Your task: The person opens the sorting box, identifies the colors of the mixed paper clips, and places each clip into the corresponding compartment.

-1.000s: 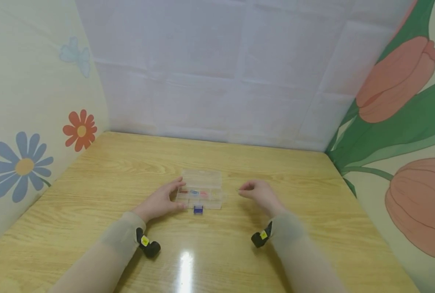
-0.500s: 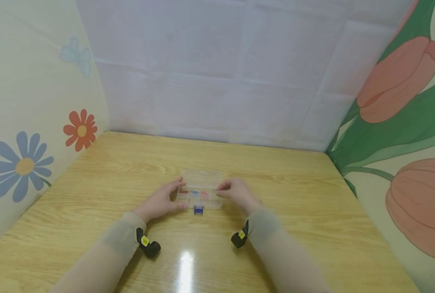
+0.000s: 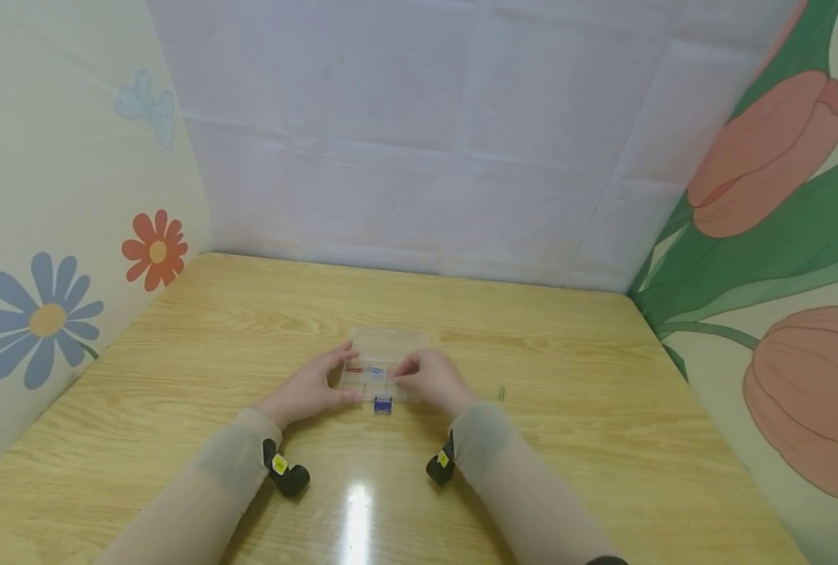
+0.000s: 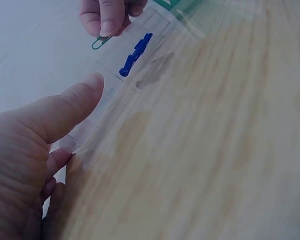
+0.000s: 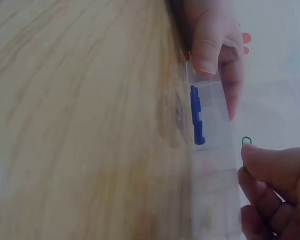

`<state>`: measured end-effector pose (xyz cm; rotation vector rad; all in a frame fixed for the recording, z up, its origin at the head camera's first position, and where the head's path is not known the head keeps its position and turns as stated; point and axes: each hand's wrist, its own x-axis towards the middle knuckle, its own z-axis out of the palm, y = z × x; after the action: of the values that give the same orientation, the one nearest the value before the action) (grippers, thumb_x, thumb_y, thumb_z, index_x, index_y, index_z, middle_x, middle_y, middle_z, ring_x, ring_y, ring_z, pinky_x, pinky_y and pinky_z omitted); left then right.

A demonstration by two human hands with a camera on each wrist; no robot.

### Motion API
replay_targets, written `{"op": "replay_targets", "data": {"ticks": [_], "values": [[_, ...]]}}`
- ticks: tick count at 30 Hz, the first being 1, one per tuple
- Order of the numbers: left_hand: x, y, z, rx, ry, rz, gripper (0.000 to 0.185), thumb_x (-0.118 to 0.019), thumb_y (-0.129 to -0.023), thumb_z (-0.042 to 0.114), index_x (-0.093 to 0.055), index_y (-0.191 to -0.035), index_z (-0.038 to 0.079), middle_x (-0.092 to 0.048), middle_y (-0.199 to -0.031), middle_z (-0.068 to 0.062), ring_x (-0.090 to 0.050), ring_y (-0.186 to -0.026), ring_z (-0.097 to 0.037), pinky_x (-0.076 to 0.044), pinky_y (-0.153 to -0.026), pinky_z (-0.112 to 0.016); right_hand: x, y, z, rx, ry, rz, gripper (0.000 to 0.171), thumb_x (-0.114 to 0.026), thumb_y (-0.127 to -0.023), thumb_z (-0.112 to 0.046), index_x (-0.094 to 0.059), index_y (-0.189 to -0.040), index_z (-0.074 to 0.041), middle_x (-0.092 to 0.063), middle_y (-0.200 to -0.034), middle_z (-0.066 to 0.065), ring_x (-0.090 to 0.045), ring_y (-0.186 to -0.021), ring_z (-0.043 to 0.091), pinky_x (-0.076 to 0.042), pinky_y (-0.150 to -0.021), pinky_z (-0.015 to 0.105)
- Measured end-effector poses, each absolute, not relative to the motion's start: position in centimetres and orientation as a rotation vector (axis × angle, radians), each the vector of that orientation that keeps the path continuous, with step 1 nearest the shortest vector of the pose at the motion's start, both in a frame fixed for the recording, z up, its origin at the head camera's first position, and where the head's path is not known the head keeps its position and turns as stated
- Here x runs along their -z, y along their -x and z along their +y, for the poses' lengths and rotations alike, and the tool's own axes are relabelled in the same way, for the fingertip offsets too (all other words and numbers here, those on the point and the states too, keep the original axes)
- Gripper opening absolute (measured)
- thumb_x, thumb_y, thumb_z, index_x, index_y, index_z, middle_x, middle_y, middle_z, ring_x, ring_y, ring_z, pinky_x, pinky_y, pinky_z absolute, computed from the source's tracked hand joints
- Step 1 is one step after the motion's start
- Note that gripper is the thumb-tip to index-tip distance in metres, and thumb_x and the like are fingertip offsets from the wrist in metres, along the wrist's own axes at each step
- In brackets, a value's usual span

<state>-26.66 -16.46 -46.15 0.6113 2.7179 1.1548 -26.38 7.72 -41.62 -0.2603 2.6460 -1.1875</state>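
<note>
A clear plastic compartment box (image 3: 369, 342) lies with its lid folded back and its blue latch (image 3: 382, 405) facing me. Small red pieces (image 3: 355, 370) and blue pieces (image 3: 375, 371) sit in separate back compartments. My left hand (image 3: 313, 387) grips the box's left end, thumb on the front side and fingers toward the back. My right hand (image 3: 431, 380) is over the right part of the box, hiding some compartments. Between its thumb and finger it pinches a green paper clip (image 5: 247, 139), whose looped end sticks out above the box in both wrist views.
Another green paper clip (image 3: 501, 392) lies on the wooden table (image 3: 574, 345), right of my right hand. A white cloth backdrop (image 3: 405, 157) rises behind the table, with flower-printed panels on both sides.
My right hand has moved left from the table onto the box, carrying the pinched paper clip. The paper clip on the table has come into sight. My left hand stays still.
</note>
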Motion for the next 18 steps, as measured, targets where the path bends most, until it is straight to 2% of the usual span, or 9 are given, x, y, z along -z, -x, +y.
{"op": "replay_targets", "data": {"ticks": [6,18], "values": [[46.05,26.61,-16.39,-1.158,-0.611,2.720,0.086,-0.075,-0.078,0.051,-0.039,-0.147,0.012,-0.016,-0.160,-0.006,-0.018,-0.143,-0.038,-0.016,-0.112,-0.061,41.75,26.36,7.44,1.145,0.275,2.670,0.003,-0.074,-0.085,-0.020,-0.071,-0.086,-0.020,-0.065,-0.086,-0.007,-0.059,-0.082,0.013,-0.050,-0.075,0.031],[46.12,26.68,-16.48,-1.151,-0.616,2.724,0.086,-0.074,-0.079,0.052,-0.039,-0.147,0.014,-0.016,-0.160,-0.006,-0.018,-0.143,-0.038,-0.016,-0.112,-0.060,41.44,26.16,7.78,1.158,0.291,2.650,0.004,-0.073,-0.086,-0.021,-0.071,-0.089,-0.018,-0.066,-0.088,-0.007,-0.059,-0.083,0.014,-0.051,-0.077,0.033]]}}
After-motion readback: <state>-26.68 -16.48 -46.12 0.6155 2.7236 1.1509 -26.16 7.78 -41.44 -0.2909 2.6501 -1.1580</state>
